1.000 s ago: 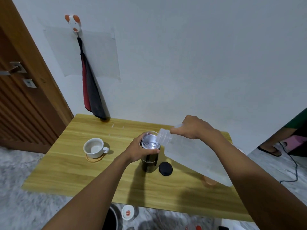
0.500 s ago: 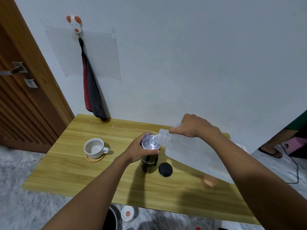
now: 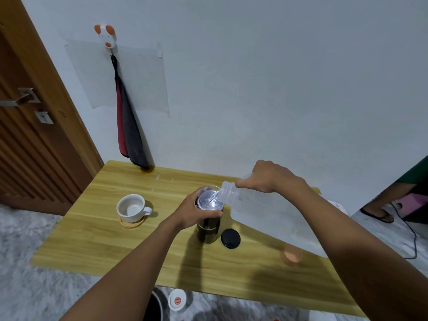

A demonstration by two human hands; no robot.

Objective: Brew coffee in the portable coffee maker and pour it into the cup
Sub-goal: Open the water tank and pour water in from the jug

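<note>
The maker (image 3: 208,228) stands upright near the middle of the table (image 3: 104,246), a bit closer to the back edge. Its top is open. The left hand (image 3: 196,210) holds it near the top, with fingers and thumb curled round it.

The right hand (image 3: 269,179) grips a big clear bottle (image 3: 266,216) just behind its neck, with the fingers wrapped tight on it. The bottle is up off the table and tipped down to the left. Its mouth is just over the maker's open top. A thin stream of water runs from the mouth into the maker.

A round black lid (image 3: 230,238) lies flat on the table, just to the right of the maker. An orange cap (image 3: 291,255) lies further right, nearer the front edge, under the tipped bottle.

The white cup (image 3: 130,208) sits on a round coaster (image 3: 130,224) toward the left edge, well apart from the maker. Its handle points right.

A red and dark cloth (image 3: 129,135) hangs on the wall, and its end reaches down to the table's back left corner. A wooden door (image 3: 34,158) is on the left.
</note>
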